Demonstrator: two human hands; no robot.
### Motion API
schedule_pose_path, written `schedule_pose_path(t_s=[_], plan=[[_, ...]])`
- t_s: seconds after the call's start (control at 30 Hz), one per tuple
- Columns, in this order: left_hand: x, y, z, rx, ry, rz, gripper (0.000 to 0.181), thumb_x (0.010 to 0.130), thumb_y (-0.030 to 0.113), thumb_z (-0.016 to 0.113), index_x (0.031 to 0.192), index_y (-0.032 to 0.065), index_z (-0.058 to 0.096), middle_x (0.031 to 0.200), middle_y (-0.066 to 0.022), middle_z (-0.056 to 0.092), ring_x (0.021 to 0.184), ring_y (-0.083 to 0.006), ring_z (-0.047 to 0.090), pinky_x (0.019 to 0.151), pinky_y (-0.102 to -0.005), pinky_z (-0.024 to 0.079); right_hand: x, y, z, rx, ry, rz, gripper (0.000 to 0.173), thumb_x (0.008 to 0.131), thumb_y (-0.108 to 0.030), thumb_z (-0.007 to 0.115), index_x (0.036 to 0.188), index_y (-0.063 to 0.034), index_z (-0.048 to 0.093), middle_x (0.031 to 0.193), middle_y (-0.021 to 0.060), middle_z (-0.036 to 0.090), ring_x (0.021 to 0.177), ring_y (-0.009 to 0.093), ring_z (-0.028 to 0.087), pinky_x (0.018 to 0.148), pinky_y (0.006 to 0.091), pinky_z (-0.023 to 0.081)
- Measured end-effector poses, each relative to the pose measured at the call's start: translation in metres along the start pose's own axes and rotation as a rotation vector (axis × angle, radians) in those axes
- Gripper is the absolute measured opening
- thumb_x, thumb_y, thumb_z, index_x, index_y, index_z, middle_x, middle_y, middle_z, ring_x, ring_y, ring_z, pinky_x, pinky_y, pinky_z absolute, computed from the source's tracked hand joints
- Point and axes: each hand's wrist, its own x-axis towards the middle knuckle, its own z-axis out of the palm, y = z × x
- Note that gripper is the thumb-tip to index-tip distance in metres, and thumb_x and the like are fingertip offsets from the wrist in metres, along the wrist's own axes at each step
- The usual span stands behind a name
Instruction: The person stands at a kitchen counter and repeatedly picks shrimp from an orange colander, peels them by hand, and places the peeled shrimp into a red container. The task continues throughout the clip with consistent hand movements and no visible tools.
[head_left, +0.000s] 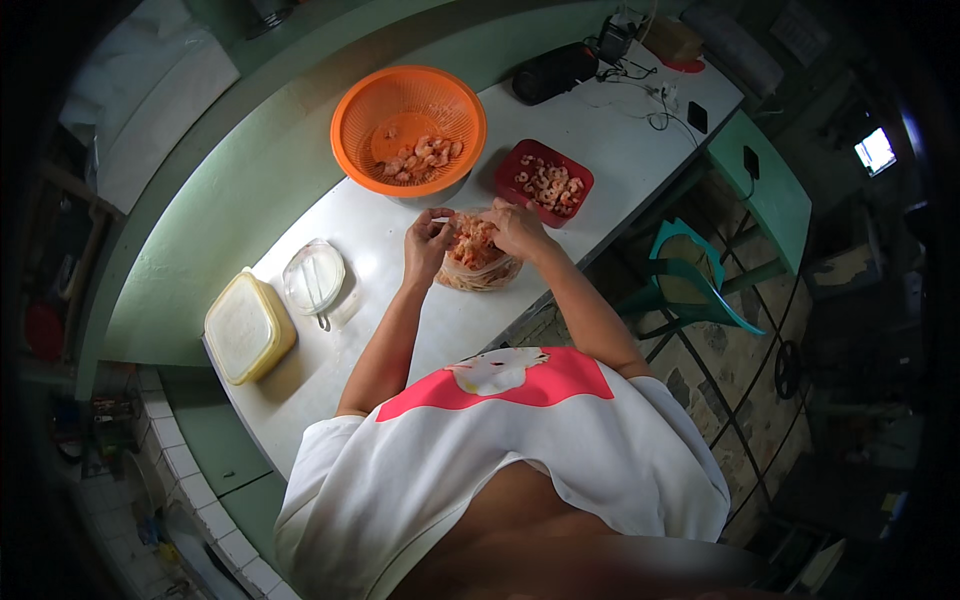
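A clear round plastic tub (480, 279) heaped with shrimp shells (474, 244) stands on the table right before me. My left hand (427, 246) is at its left rim, with thumb and fingertips drawn together. Over the right side of the shells is my right hand (517, 229), its fingers pointing inward and down. Whether either hand pinches a piece of shrimp is too small to tell. Beyond the tub, an orange colander (349, 154) contains shrimp (422, 159). A red plastic container (506, 182) just past my right hand holds small peeled shrimp (553, 186).
Left on the white table (360, 352) are a round clear lid (313, 276) and a lidded yellow container (251, 328). A black cylindrical speaker (555, 73), cables and a phone (697, 117) occupy the far end. To the right stands a green plastic chair (686, 277).
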Motion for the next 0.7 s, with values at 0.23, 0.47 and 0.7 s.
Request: schedule_pose_path(t_s=[0.23,0.47,0.7], plan=[[0.001,-0.006,0.001,0.072,-0.047,0.016,0.018,0.093,0.013,0.061,0.106,0.0005,0.060,0.080,-0.0034,0.067,0.069,-0.0084,0.062,0.061,-0.0222,0.049,0.011,-0.007,0.016,0.741,-0.035,0.114,0.020,0.088,-0.023,0.063,0.094,-0.0046,0.069,0.077,0.0135,0.068,0.075,0.030,0.067,0.069,0.0396,0.051],[0.012,-0.009,-0.002,0.582,0.025,0.359,0.011,0.086,0.011,0.066,0.091,0.0002,0.067,0.087,-0.0116,0.064,0.070,-0.0235,0.064,0.065,-0.0342,0.051,0.025,0.035,-0.012,0.732,0.107,0.164,0.020,0.088,-0.023,0.064,0.092,-0.0043,0.069,0.082,0.0109,0.070,0.076,0.026,0.068,0.070,0.0354,0.052],[0.003,-0.001,0.004,0.832,-0.092,0.358,0.016,0.078,0.012,0.071,0.092,0.0044,0.067,0.103,-0.0121,0.059,0.096,-0.0325,0.058,0.083,-0.0400,0.049,0.063,0.100,-0.075,0.358,0.400,0.222,0.022,0.086,-0.026,0.069,0.089,-0.0042,0.067,0.079,0.0078,0.065,0.077,0.020,0.065,0.072,0.0322,0.050]])
